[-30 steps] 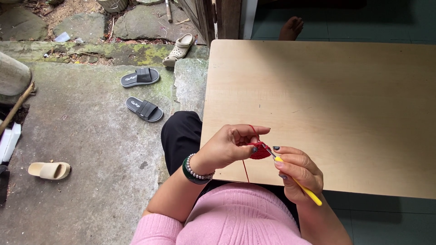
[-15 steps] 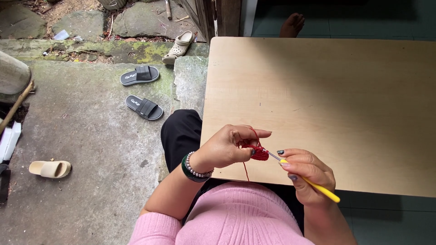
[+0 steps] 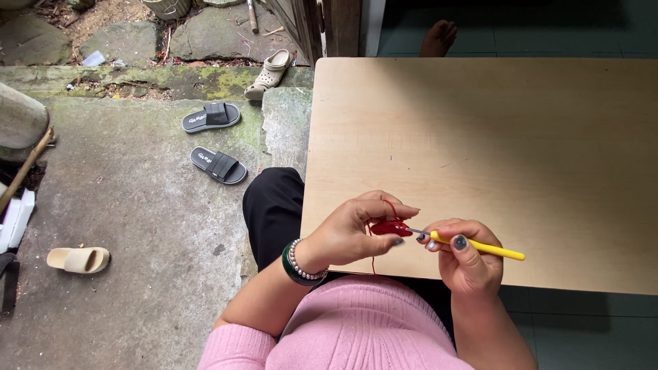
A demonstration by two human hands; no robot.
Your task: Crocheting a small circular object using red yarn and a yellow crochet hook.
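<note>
My left hand [image 3: 353, 229] pinches a small red crochet piece [image 3: 389, 227] over the near edge of a pale wooden table [image 3: 493, 137]. Red yarn loops over my left forefinger and a strand hangs down from the piece. My right hand [image 3: 462, 257] grips a yellow-handled crochet hook [image 3: 476, 247], whose metal tip touches the red piece. A green bangle and a bead bracelet sit on my left wrist. I wear a pink sweater and black trousers.
Two dark slide sandals [image 3: 216, 140] lie on the concrete floor at the left, with a beige clog [image 3: 271, 72] farther back and a tan slide [image 3: 79, 259] near the left edge. Another person's bare foot [image 3: 439, 38] shows beyond the table.
My right hand has swung the hook's handle from pointing down-right to nearly level, and both hands have shifted slightly along the table edge. The red piece stays pinched in my left hand.
</note>
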